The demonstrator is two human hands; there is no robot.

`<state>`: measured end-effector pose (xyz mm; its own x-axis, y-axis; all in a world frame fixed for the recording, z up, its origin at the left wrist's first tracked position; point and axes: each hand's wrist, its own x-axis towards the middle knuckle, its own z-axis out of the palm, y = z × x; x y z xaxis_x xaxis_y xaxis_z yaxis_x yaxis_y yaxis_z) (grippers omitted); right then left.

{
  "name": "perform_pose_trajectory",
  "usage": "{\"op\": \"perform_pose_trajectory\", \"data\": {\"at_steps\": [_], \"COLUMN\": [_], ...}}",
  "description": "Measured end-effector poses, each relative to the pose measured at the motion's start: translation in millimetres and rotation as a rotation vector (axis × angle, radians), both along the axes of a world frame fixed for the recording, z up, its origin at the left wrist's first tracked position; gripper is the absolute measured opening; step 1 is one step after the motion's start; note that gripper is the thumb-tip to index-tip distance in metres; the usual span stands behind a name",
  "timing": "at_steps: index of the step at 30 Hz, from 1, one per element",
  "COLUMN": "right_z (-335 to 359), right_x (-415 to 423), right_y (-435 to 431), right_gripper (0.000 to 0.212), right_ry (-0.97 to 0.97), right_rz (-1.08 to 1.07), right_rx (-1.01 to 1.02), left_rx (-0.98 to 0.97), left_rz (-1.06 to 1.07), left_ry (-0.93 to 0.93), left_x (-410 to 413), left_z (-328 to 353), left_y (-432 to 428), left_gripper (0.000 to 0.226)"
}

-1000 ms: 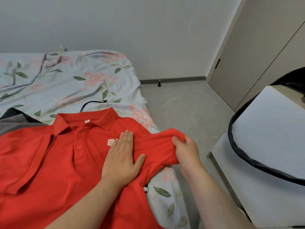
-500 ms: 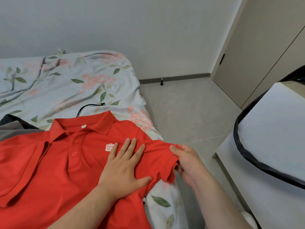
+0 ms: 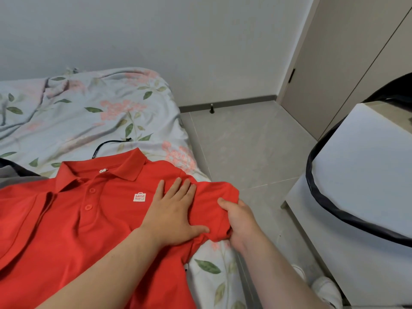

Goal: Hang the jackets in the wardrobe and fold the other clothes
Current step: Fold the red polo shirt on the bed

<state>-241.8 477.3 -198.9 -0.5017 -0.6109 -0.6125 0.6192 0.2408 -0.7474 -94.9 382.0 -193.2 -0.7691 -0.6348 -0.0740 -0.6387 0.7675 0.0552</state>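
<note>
Bed [image 3: 89, 112] — left hand [image 3: 174, 215] flat, right hand [image 3: 240, 221] grips sleeve [image 3: 214, 204].

Over the feed I saw a plain pale grey wall [image 3: 200, 41] filling the top of the view. It met a floor [image 3: 245, 148] of large light grey tiles along a dark grey skirting board [image 3: 227, 105]. A small black door stop [image 3: 211, 108] stood right by that skirting. On the left lay a bed [image 3: 89, 112] under a rumpled pale blue sheet printed with pink blossoms and green leaves. On the right rose tall beige wardrobe [image 3: 334, 63] panels, one with a small dark handle [image 3: 291, 75] on its edge. Lower right stood a white table [image 3: 361, 166] with a black band [image 3: 334, 210] curving across it. The light was soft and even.
</note>
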Motion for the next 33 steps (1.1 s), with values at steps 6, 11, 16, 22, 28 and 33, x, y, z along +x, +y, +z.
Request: {"op": "perform_pose_trajectory", "data": {"at_steps": [6, 11, 16, 22, 28, 33], "right_z": [12.8, 25.7, 58.2, 79.6, 76.3, 59.8], "right_x": [-10.1, -11.1, 14.4, 114.7, 138.0, 131.9], "right_y": [-5.3, -2.6, -18.5, -49.8, 8.1, 77.7], "right_gripper": [0.021, 0.034, 0.051, 0.070, 0.019, 0.018], "right_ry": [0.133, 0.125, 0.104, 0.375, 0.413, 0.848], "right_rz": [-0.176, -0.164, -0.136, 0.521, 0.508, 0.414], "right_rx": [-0.092, -0.090, -0.301, -0.280, -0.162, 0.023], "left_rx": [0.014, 0.216, 0.979, 1.229, 0.915, 0.343], "left_rz": [0.015, 0.012, 0.482, 0.737, 0.849, 0.734], "left_ry": [-0.087, -0.050, 0.966, 1.339, 1.128, 0.718], "left_x": [-16.3, -29.2, 7.5, 115.1, 220.6, 279.6], "left_z": [-3.9, 8.4, 39.0, 69.2, 73.5, 61.7], "left_y": [-3.5, -10.1, -14.6, 5.7, 67.9, 123.1], "left_gripper": [0.148, 0.134, 0.050, 0.059, 0.021, 0.017]}}
